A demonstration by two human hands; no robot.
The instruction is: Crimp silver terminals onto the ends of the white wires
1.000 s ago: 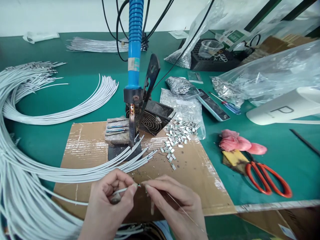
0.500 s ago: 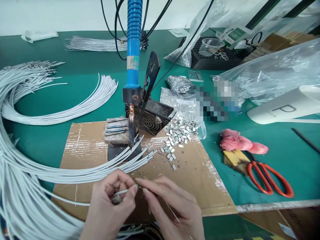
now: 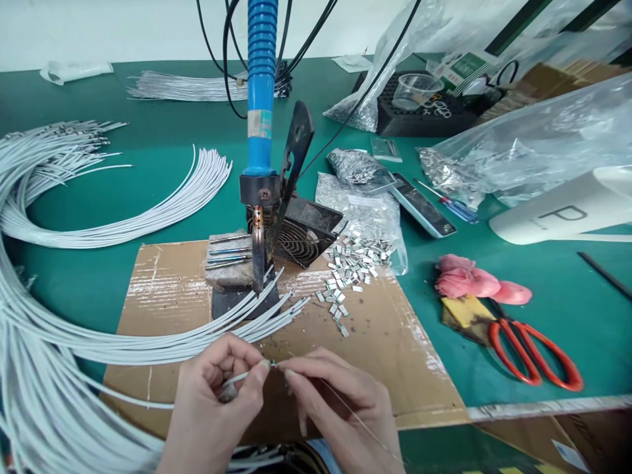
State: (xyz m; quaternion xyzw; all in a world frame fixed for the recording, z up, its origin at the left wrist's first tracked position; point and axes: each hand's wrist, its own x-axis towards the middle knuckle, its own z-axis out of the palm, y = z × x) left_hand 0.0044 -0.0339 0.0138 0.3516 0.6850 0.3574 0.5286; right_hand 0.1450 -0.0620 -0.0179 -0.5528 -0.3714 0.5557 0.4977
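My left hand (image 3: 220, 395) is closed, thumb and forefinger pinching a white cable (image 3: 236, 379) near its end. A tiny metallic and coloured tip (image 3: 273, 363) sticks out past the fingertips. My right hand (image 3: 340, 401) is closed just to the right, its thumb and fingers gripping a thin silvery wire (image 3: 358, 419), which looks like solder wire and trails back across the hand. What lies right between the right fingertips is too small to make out. Beyond both hands, a blue-handled soldering iron (image 3: 260, 151) is clamped upright, tip down.
White cables (image 3: 162, 345) reach across the cardboard (image 3: 365, 368) beneath the iron. Small metal connector shells (image 3: 358, 263) lie scattered beside a fan (image 3: 301, 240). Orange-handled scissors (image 3: 536, 355), pink cloth (image 3: 469, 280), a phone (image 3: 422, 207) and a screwdriver (image 3: 457, 207) are on the right.
My right fingertips have drawn slightly right, opening a small gap from the left ones. The thin wire shows a longer stretch across the right hand. My left hand keeps its pinch.
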